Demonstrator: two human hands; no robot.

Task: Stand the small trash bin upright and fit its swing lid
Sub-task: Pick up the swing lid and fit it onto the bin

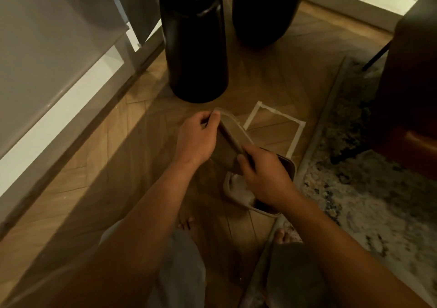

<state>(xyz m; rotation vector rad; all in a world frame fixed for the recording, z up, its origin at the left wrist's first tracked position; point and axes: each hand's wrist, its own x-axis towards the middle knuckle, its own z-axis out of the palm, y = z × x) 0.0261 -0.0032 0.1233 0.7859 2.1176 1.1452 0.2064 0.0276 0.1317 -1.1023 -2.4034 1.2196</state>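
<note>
Bin upright on floor; swing lid tilted above, left hand gripping far end, right hand near end.

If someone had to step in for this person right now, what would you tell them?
Left hand: pinching the far end of the lid.
Right hand: gripping the lid's near end.
Lid: held tilted in the air, above and just left of the bin.
Bin: on the wood floor beside the rug, its opening facing up, so it looks upright already. Something pale lies inside.
A taped rectangle on the floor just beyond it is bare.
Done: bin stood up.
Left: lower the lid onto the rim and seat it.
</note>
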